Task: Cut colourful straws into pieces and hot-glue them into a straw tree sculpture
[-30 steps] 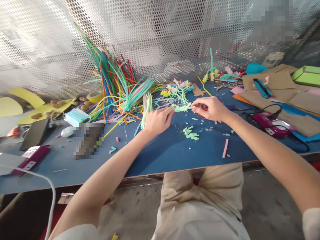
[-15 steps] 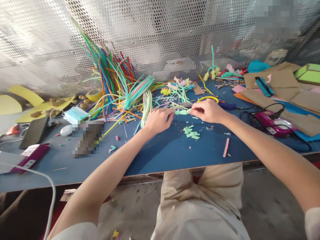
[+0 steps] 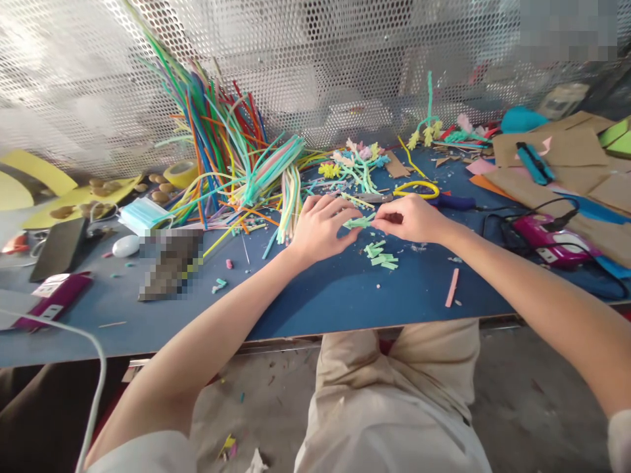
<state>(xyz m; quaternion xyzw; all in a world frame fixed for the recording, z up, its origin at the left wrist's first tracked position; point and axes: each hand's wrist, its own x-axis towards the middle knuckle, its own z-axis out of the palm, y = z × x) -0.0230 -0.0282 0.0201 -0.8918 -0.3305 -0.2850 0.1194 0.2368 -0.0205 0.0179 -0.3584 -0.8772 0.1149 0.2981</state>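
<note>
Between my hands, just above the blue table, is a light-green fuzzy piece, like a short pipe-cleaner strip with small offshoots. My right hand pinches its right end between thumb and fingertips. At the left end, my left hand has its fingers spread, with thumb and forefinger close around the piece; whether they touch it I cannot tell. Below the hands lies a small pile of cut light-green strips. Behind the right hand rest yellow-handled scissors.
A large bundle of colored pipe cleaners leans on the perforated metal screen. Finished fuzzy sprigs lie behind my hands. A pink strip is near the front edge. To the right are a magenta power strip and cardboard pieces.
My left hand has gone from curled fingers to spread ones and moved slightly right. My right hand still pinches the green piece. The whole view has shifted a little.
</note>
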